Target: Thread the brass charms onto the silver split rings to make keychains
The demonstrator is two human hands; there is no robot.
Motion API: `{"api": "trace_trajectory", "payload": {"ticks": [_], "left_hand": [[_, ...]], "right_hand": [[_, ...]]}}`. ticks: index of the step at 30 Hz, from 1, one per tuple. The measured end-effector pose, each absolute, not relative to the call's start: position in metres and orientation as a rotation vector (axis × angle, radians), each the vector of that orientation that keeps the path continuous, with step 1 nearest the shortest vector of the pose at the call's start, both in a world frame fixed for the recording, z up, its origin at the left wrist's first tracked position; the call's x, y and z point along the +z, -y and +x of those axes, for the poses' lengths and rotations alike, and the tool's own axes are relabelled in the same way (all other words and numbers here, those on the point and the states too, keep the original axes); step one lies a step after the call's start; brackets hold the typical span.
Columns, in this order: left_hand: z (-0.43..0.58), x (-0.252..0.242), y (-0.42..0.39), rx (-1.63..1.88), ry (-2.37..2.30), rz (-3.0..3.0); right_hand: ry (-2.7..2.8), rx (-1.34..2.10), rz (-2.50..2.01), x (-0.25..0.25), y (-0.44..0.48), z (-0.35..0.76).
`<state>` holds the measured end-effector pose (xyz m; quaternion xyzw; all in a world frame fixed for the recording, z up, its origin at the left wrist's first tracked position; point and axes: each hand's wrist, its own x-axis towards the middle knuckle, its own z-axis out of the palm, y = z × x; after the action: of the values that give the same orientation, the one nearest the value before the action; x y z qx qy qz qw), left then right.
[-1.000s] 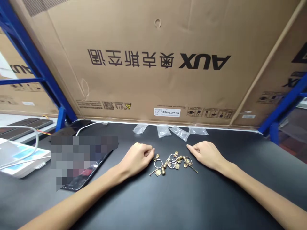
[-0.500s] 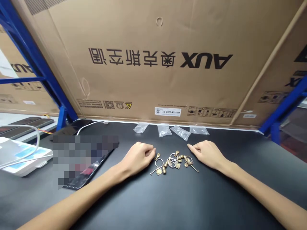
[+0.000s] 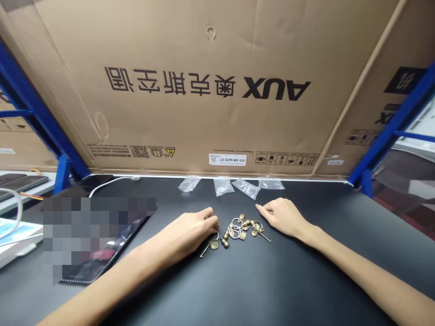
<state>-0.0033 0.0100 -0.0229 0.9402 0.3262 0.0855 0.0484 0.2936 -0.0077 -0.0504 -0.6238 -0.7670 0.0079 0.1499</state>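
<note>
My left hand (image 3: 195, 228) is closed at the left end of a row of brass-coloured trinkets, its fingertips pinched on a metal key ring (image 3: 218, 235) that they partly cover. From that ring hang a small squarish charm (image 3: 214, 244) and a thin pin-like rod (image 3: 204, 250). Just right of it lie gourd-shaped brass beads (image 3: 225, 239). In the middle, silver rings with round and square charms (image 3: 235, 230) overlap on the black table. Another key ring with a rod (image 3: 260, 227) lies nearest my right hand (image 3: 284, 217), which rests on the table with curled fingers, apart from the trinkets.
Several clear plastic bags (image 3: 246, 188) line the back of the table (image 3: 258, 285). Behind stands a large cardboard box (image 3: 190, 117) between blue rack posts (image 3: 44, 108). At left are a dark pouch (image 3: 112, 251), a white cable (image 3: 108, 182) and a white box (image 3: 20, 249).
My left hand has come down over the left key ring and taken hold of it; its rod and charm have shifted. My right hand stays resting. The view has swung to the right.
</note>
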Motion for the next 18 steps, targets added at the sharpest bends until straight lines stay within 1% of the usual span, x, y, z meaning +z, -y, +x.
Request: {"api": "trace_trajectory", "payload": {"ticks": [2,4,7,11,14,17,18], "left_hand": [[-0.002,-0.023,-0.01,0.206,-0.997,2.89],[0.001,-0.019,-0.008,0.25,-1.008,2.862],[0.004,-0.01,-0.003,0.458,-1.076,2.716],[0.006,-0.006,0.001,0.762,-1.154,2.341],[0.008,-0.008,0.003,0.882,-1.135,2.102],[0.011,-0.01,0.009,0.918,-1.078,1.976],[0.013,-0.01,0.012,0.919,-1.067,1.968]], "right_hand": [[2.194,0.037,-1.815,-0.05,0.008,0.293],[2.178,0.06,-1.831,-0.05,0.008,0.294],[2.132,0.088,-1.821,-0.05,0.009,0.296],[2.016,0.055,-1.731,-0.045,0.014,0.293],[1.929,0.042,-1.613,-0.034,0.028,0.277],[1.926,0.158,-1.457,-0.019,0.051,0.245],[1.879,0.347,-1.368,-0.014,0.06,0.233]]}}
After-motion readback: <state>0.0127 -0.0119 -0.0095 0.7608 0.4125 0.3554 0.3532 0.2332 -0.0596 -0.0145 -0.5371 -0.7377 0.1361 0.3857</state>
